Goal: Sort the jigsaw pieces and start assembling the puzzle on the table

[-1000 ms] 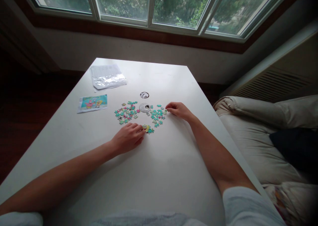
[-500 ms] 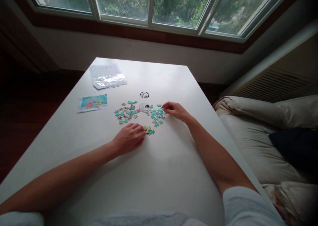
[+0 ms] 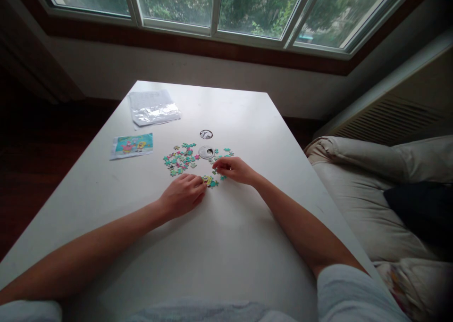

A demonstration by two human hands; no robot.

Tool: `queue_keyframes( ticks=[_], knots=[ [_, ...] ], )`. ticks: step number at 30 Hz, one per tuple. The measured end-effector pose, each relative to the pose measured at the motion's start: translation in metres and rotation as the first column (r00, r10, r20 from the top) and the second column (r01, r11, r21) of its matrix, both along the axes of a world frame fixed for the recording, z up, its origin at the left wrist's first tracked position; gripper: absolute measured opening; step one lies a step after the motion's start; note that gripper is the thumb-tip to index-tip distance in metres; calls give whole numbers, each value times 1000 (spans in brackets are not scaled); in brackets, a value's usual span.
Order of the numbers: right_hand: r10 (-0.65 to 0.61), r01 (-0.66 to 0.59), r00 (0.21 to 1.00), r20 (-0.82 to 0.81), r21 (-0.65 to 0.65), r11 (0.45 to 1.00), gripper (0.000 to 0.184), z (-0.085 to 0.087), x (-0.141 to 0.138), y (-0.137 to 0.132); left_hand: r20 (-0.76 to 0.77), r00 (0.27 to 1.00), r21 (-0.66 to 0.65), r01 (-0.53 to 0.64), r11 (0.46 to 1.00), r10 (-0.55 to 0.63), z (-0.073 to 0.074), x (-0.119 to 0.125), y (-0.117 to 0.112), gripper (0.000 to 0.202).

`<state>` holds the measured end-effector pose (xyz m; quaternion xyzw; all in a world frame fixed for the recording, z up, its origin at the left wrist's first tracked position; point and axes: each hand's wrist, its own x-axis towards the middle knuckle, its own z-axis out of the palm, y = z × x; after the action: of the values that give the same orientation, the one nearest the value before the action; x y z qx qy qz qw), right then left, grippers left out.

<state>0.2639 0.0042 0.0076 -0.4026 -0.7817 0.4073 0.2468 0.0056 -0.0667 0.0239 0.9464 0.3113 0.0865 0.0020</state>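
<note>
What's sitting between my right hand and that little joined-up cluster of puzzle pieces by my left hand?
Nothing visible. The right hand is just right of the joined cluster, with only bare white table and perhaps a loose teal piece between. The left hand touches the cluster's left edge. The loose pieces lie farther back.

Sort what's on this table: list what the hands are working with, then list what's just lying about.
In use:
left hand at the joined yellow pieces
right hand over the loose puzzle pieces

Lying about:
reference picture
clear plastic bag
round tin
tin lid
</note>
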Motion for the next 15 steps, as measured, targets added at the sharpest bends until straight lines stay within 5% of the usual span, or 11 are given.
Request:
queue_keyframes(
  ticks=[15],
  knots=[
    [-160,75,970,182,404,912,20,-15,-25,-9,-21,996,-3,83,997,-83,-1,2,0,23]
  ],
)
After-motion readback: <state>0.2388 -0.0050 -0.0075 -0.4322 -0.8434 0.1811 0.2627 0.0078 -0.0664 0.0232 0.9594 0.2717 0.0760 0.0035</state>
